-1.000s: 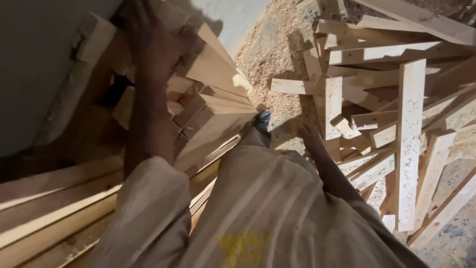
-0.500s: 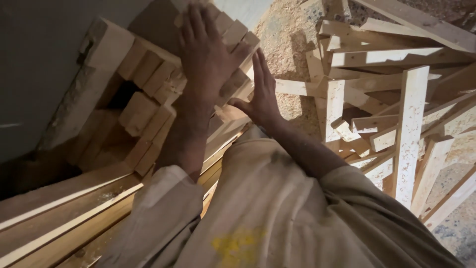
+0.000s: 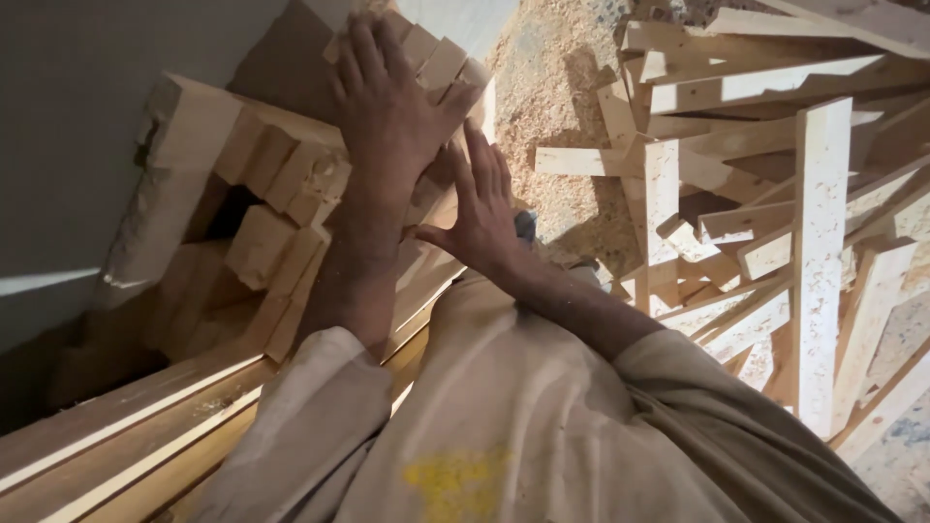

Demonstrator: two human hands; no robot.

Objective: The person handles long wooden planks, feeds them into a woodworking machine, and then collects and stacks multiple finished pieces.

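Against the grey wall (image 3: 87, 126) at left stands a stack of pale, short-cut square timber blocks (image 3: 281, 184), their end grain facing out. Left hand (image 3: 392, 107) lies flat on the stack's upper blocks, fingers spread, gripping nothing. Right hand (image 3: 480, 208) presses open-palmed against the stack's right side, just below the left. Long pale planks (image 3: 126, 436) run beneath. Loose light wooden offcuts (image 3: 775, 194) lie heaped on sawdust-covered ground (image 3: 552, 87) at right, well apart.
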